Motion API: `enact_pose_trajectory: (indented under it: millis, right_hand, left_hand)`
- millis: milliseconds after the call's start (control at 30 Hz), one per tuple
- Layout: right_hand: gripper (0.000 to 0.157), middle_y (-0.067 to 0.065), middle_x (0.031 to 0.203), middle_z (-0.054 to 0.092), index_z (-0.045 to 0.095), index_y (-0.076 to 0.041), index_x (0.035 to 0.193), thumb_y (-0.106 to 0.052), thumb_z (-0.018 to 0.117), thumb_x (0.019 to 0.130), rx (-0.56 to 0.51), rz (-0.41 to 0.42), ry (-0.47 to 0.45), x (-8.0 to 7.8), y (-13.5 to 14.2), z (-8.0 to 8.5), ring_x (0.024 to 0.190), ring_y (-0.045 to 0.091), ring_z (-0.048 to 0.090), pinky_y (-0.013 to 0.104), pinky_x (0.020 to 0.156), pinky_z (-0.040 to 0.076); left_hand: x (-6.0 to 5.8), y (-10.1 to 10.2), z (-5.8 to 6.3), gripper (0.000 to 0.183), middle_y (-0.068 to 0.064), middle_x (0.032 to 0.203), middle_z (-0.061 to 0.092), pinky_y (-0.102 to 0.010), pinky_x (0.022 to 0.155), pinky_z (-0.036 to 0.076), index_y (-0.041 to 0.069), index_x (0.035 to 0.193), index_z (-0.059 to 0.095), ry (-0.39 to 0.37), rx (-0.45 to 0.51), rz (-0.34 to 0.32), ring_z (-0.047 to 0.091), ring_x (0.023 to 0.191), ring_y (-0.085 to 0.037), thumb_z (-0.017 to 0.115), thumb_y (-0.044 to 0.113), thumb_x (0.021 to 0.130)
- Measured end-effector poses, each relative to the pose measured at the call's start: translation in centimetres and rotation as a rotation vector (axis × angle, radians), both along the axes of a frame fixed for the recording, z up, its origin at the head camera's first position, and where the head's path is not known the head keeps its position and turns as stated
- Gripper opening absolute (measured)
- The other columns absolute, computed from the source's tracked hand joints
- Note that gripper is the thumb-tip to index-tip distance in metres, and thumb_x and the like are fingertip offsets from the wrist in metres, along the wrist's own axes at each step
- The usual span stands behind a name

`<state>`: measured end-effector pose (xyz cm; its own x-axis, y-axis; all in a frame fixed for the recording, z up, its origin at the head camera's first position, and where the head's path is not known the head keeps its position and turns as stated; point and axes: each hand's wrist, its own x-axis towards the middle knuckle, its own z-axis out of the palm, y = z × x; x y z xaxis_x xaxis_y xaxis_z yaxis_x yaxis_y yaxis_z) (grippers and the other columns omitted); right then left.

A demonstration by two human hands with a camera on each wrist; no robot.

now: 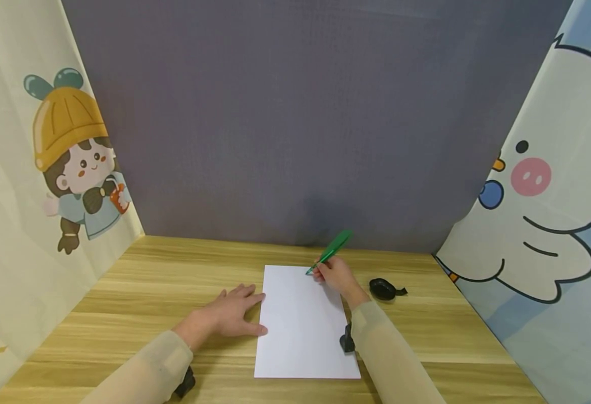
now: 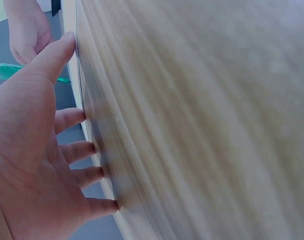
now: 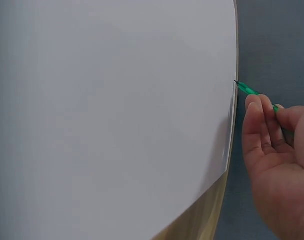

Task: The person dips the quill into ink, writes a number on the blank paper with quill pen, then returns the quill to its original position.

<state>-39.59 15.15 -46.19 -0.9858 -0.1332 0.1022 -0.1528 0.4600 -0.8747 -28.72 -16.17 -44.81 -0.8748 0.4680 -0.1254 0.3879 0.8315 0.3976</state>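
A blank white sheet of paper lies on the wooden table. Near its top edge my right hand pinches a green pen with a broad, feather-shaped upper end. In the right wrist view the pen's dark tip is right at the paper's surface, and the thumb and fingers hold it low down. My left hand rests with spread fingers at the sheet's left edge, thumb and fingertips right at the paper. The left wrist view shows the left fingers spread apart, with the green pen behind them.
A small black rounded object with a short tab lies on the table right of the right hand. Black wrist straps show by the sleeves. A dark grey panel stands behind the table, with cartoon-printed curtains at both sides.
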Motion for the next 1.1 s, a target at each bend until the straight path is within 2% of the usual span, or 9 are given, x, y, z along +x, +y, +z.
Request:
enact_pose_trajectory:
  millis: [233, 867, 1100]
  right_hand:
    - [0.025, 0.024, 0.108, 0.078, 0.068, 0.01, 0.128, -0.005, 0.053, 0.115, -0.006, 0.011, 0.014, 0.34, -0.3, 0.12, 0.095, 0.03, 0.078, 0.039, 0.083, 0.067]
    - [0.022, 0.021, 0.103, 0.079, 0.07, 0.008, 0.124, -0.004, 0.055, 0.114, 0.003, 0.05, 0.03, 0.44, -0.63, -0.02, 0.088, 0.024, 0.078, 0.035, 0.079, 0.067]
    - [0.022, 0.019, 0.102, 0.079, 0.071, 0.007, 0.125, -0.005, 0.056, 0.113, 0.042, 0.072, 0.037, 0.48, -0.77, -0.05, 0.087, 0.023, 0.077, 0.033, 0.078, 0.066]
  left_hand:
    - [0.08, 0.06, 0.12, 0.095, -0.023, 0.179, 0.03, -0.077, 0.132, 0.018, 0.014, 0.168, 0.047, 0.0, -0.003, 0.0, 0.025, 0.166, -0.051, 0.076, 0.067, 0.094]
    - [0.12, 0.0, 0.14, 0.095, -0.022, 0.18, 0.029, -0.076, 0.133, 0.018, 0.014, 0.168, 0.046, -0.01, 0.005, 0.0, 0.023, 0.167, -0.051, 0.076, 0.066, 0.095]
    - [0.28, 0.08, 0.36, 0.094, -0.023, 0.179, 0.03, -0.077, 0.132, 0.018, 0.014, 0.168, 0.047, -0.008, 0.006, 0.001, 0.024, 0.167, -0.051, 0.077, 0.065, 0.095]
